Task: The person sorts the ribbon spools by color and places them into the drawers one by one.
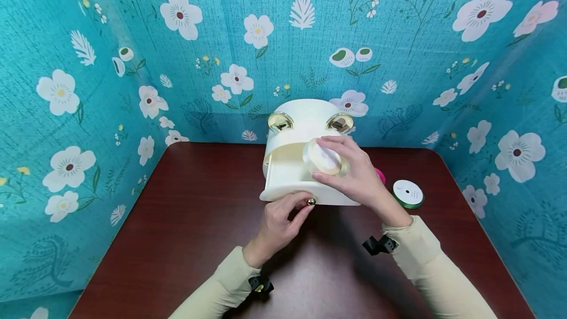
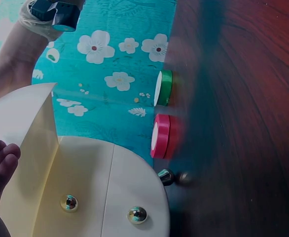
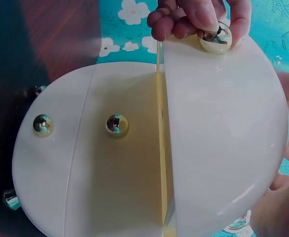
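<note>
Left hand (image 1: 280, 221): clamped on the gold knob (image 1: 311, 202) of the pulled-out upper drawer (image 1: 336, 196)
Right hand (image 1: 356, 174): fingers curved around a round, pale container (image 1: 325, 158)
Container: over the open drawer; contents unclear
Cabinet (image 1: 309, 113): cream, on the dark counter (image 1: 204, 210)
Ribbon spools: green (image 1: 408, 193) and pink (image 2: 161, 137), beside the cabinet

Two spools (image 1: 407, 193) lie right of the cabinet (image 1: 306, 112) on the table (image 1: 208, 196).
</note>
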Motion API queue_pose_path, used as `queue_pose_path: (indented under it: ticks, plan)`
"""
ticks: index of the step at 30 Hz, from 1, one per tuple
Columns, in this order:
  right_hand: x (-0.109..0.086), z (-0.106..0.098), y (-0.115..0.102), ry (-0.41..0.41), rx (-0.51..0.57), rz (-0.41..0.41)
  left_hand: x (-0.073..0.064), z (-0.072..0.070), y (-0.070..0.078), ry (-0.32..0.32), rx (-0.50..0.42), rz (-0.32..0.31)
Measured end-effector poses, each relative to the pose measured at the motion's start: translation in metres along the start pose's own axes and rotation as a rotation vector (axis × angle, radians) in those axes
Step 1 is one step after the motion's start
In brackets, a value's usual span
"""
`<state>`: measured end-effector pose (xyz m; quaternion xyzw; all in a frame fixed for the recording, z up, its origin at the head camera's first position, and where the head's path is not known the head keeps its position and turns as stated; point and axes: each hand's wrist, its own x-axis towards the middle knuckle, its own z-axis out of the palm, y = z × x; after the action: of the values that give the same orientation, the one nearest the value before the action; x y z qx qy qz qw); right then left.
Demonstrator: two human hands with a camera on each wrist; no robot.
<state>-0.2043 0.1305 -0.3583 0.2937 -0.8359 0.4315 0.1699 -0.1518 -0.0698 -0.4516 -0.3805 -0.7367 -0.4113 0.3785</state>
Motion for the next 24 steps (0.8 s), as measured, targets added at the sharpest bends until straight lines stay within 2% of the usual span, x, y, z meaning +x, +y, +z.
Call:
queue_pose_path:
  ticks: [11, 24]
  plan:
    - [0.0004, 0.0019, -0.0008, -0.107, 0.037, 0.077, -0.0031, 0.0001, 0.003, -0.001, 0.029, 0.013]
    - [0.0076, 0.0055, 0.004, -0.211, 0.037, 0.112, -0.0054, 0.0008, 0.0027, 0.005, 0.03, 0.033]
